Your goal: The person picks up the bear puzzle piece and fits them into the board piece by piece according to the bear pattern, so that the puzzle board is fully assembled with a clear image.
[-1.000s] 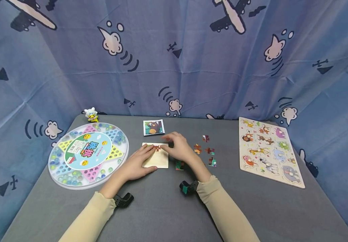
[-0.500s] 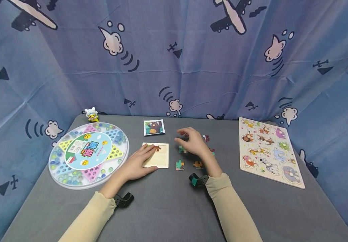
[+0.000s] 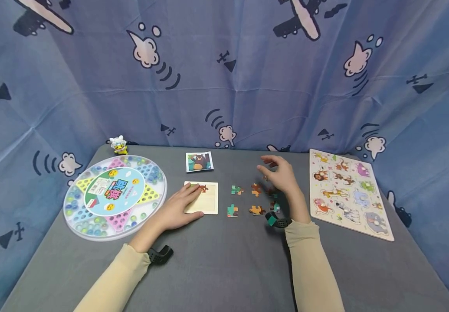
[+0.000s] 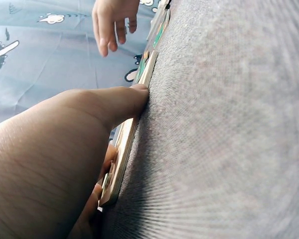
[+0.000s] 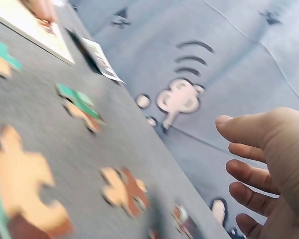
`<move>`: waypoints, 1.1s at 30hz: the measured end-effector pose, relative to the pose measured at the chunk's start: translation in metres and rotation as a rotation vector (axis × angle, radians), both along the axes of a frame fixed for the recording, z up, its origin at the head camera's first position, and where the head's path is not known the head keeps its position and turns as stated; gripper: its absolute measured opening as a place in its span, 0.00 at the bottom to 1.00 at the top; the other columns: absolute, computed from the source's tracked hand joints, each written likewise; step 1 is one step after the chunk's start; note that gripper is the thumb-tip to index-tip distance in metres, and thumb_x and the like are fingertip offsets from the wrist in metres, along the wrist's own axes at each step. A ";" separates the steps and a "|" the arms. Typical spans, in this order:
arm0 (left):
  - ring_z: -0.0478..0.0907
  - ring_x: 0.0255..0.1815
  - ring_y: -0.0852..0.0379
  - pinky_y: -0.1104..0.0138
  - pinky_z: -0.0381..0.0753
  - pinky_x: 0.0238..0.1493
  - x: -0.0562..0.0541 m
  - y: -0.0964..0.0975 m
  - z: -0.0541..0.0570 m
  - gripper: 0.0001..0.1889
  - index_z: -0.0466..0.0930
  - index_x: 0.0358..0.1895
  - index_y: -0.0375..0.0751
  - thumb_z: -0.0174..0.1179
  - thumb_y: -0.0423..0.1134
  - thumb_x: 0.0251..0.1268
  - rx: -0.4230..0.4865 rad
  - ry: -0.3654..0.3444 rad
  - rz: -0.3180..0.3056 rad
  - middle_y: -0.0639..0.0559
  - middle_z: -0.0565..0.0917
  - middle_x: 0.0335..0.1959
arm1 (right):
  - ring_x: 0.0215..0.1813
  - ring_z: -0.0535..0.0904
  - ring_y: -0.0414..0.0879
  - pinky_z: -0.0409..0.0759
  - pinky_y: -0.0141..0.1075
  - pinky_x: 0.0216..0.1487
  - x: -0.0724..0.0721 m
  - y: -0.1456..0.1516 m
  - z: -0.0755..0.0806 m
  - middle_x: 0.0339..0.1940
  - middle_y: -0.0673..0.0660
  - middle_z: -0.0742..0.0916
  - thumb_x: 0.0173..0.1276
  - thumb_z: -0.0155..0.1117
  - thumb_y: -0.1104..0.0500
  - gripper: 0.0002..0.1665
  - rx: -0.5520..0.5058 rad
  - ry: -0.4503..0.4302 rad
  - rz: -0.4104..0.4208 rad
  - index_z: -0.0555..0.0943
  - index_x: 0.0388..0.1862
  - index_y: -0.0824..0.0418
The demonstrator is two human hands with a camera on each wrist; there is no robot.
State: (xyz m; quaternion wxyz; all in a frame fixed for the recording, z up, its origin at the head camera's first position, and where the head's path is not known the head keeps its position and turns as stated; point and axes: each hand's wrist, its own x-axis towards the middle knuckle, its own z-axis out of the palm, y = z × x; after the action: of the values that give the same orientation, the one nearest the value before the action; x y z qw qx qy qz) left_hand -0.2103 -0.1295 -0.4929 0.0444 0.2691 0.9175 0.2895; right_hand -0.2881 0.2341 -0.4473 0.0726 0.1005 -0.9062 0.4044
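A gray bench [image 3: 224, 264] has a round Chinese checkers set [image 3: 115, 191] at left and a wooden animal puzzle board [image 3: 347, 197] at right, flanking the person's hands. The right hand [image 3: 283, 175], its grip relaxed and holding nothing, hovers above the bench. The left hand [image 3: 180, 207], grip outstretched, rests on a small wooden tray [image 3: 210, 204], probably steadying it. Behind lies a bear picture card [image 3: 199, 161], perhaps for reference. Smallest, loose jigsaw pieces [image 3: 257, 210] sit right of the tray, apparently spaced so each shows.
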 end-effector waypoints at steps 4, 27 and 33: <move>0.48 0.88 0.37 0.39 0.53 0.84 0.000 0.001 0.001 0.43 0.62 0.83 0.39 0.66 0.54 0.73 0.005 0.003 -0.003 0.43 0.61 0.85 | 0.61 0.79 0.68 0.78 0.61 0.63 -0.001 0.021 -0.001 0.62 0.73 0.83 0.77 0.69 0.57 0.28 -0.034 0.029 -0.021 0.79 0.69 0.70; 0.48 0.87 0.36 0.37 0.53 0.83 0.001 0.000 -0.002 0.42 0.62 0.83 0.38 0.65 0.54 0.73 0.004 0.011 -0.001 0.41 0.62 0.85 | 0.55 0.83 0.57 0.80 0.33 0.53 -0.003 0.054 -0.033 0.60 0.71 0.86 0.79 0.67 0.60 0.24 -0.049 -0.050 0.087 0.80 0.68 0.70; 0.48 0.87 0.35 0.36 0.53 0.83 -0.001 0.000 -0.004 0.42 0.63 0.83 0.37 0.66 0.54 0.72 0.013 0.015 -0.007 0.41 0.62 0.85 | 0.61 0.81 0.63 0.78 0.52 0.62 -0.006 0.056 -0.040 0.62 0.71 0.85 0.78 0.69 0.60 0.23 -0.007 -0.079 0.108 0.81 0.67 0.69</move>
State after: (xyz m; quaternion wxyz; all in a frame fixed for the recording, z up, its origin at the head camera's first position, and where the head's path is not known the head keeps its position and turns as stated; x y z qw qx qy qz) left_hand -0.2115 -0.1297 -0.4972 0.0367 0.2747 0.9151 0.2930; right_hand -0.2938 0.2899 -0.4872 0.0150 0.1327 -0.9002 0.4145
